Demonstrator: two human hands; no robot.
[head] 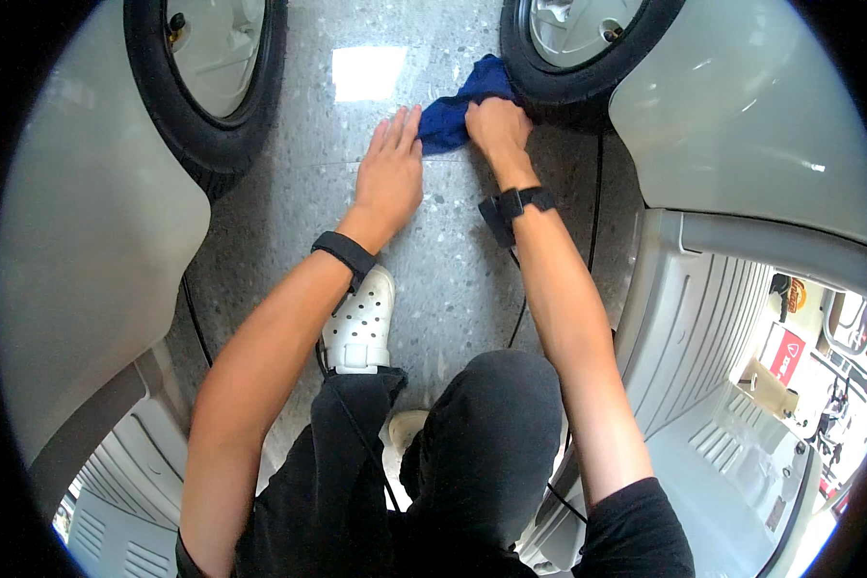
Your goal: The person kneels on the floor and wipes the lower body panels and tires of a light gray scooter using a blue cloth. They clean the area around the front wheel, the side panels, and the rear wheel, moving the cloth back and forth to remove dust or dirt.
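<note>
A dark blue cloth (444,123) lies bunched beside the front of the right-hand tyre (563,83). My right hand (501,124) is curled over the cloth and grips it close to the tyre's lower edge. Flat and palm down, my left hand (392,162) reaches over the floor with its fingers stretched out. Its fingertips are at the left end of the cloth; whether they press on it I cannot tell. Both wrists wear black straps.
Two light-coloured scooters flank me, their body panels (94,180) (730,123) close on either side. Another tyre (209,137) stands at the upper left. Black cables (597,195) hang down beside my arms. My white clog (361,318) rests on the speckled grey floor (448,260).
</note>
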